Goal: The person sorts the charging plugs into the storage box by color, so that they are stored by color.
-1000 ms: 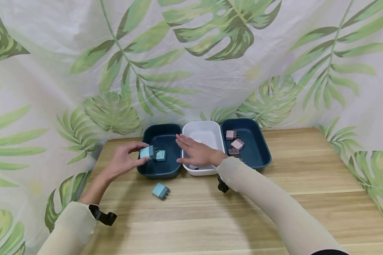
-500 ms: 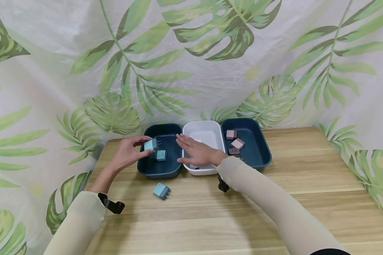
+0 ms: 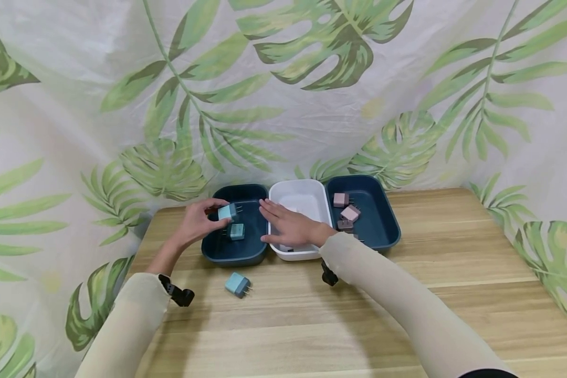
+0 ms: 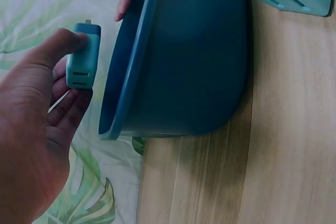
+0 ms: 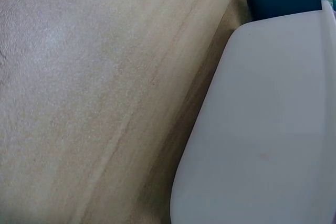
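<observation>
My left hand (image 3: 196,224) pinches a light-blue plug charger (image 3: 226,212) between thumb and fingers, over the left dark blue bin (image 3: 238,258). In the left wrist view this charger (image 4: 84,59) shows two slots at its near end, beside the bin's wall (image 4: 194,51). Another light-blue charger (image 3: 237,231) lies inside that bin, below the held one. A further light-blue charger (image 3: 238,284) lies on the table in front, prongs to the right. My right hand (image 3: 295,227) extends over the white bin (image 3: 307,190), fingers straight, fingertips at its left rim; contact is unclear. The right wrist view does not show this hand.
A right-hand dark blue bin (image 3: 380,223) holds pink chargers (image 3: 341,200) and a brown charger (image 3: 345,226). The three bins stand side by side at the back of the wooden table (image 3: 283,325). Behind them hangs a leaf-patterned cloth (image 3: 312,126).
My left hand has moved right and slightly up, carrying the pinched charger further over the left bin. My right hand stays at the white bin.
</observation>
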